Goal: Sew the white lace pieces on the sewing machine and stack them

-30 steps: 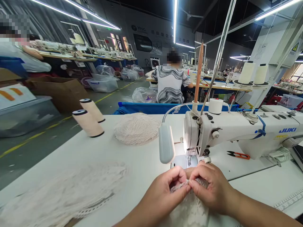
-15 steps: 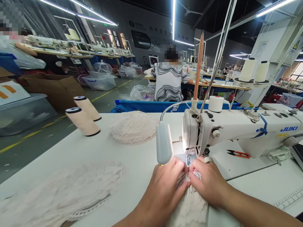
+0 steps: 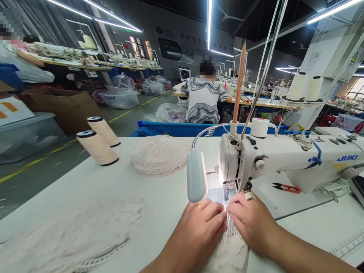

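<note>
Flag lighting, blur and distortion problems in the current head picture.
Head view, centre: bright glow between lamp and sewing machine; left hand and right hand readable. Head view, top: ceiling tube near white. Head view, lower left: lace piece smeared, detail lost. Head view, left: thread cones tilt outward, probably wide-angle distortion.

The sewing machine (image 3: 273, 153) has a smooth, glossy body. In front of it lies rough openwork cloth (image 3: 231, 248); left of it, a matt, plastic-looking lamp (image 3: 196, 177); near its base, metal-bladed snips (image 3: 286, 187); beneath it, a smooth, satiny counter (image 3: 162, 195).
</note>
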Available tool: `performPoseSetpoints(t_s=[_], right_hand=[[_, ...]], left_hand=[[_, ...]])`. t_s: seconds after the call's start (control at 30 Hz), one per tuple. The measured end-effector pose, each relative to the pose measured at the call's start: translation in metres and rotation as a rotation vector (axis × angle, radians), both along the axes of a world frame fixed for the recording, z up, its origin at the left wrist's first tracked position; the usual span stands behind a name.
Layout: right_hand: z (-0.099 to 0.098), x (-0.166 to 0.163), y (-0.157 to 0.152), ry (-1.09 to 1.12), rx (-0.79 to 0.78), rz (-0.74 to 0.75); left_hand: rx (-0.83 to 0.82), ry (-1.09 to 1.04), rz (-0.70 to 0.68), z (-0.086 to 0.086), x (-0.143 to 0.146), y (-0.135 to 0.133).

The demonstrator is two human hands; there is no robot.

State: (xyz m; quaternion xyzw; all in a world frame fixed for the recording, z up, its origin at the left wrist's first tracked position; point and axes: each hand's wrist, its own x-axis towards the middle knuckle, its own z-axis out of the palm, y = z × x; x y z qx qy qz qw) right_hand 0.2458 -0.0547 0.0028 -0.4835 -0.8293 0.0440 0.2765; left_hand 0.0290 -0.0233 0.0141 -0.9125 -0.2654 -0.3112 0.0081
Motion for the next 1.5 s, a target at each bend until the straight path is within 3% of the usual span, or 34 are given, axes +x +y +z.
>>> performPoseSetpoints(t_s=[0.17, 0.47, 0.77, 1.1, 1.3, 1.4, 1.5], right_hand=[[-0.001, 0.003, 0.003, -0.097, 0.064, -0.064], [0.0, 0.002, 0.011, -0.13, 0.091, -0.117], [-0.001, 0.002, 0.013, -0.125, 0.125, -0.132], [-0.004, 0.002, 0.016, -0.122, 0.128, -0.139], [0.011, 0.01, 0.004, -0.117, 0.043, -0.071], [0.025, 0.017, -0.009, -0.058, -0.044, 0.104], [0.032, 0.02, -0.016, -0.079, -0.118, 0.236]], left_hand=[[0.056, -0.04, 0.029, -0.018, 0.001, 0.004], [-0.004, 0.059, 0.021, 0.002, 0.0, 0.004], [0.006, -0.018, 0.072, -0.028, 0.005, 0.007], [-0.026, -0.02, 0.079, -0.024, 0.007, 0.007], [-0.224, 0.039, 0.001, -0.011, -0.02, 0.001], [-0.322, 0.054, -0.078, -0.009, -0.033, -0.002], [-0.339, -0.009, -0.121, -0.013, -0.028, 0.0]])
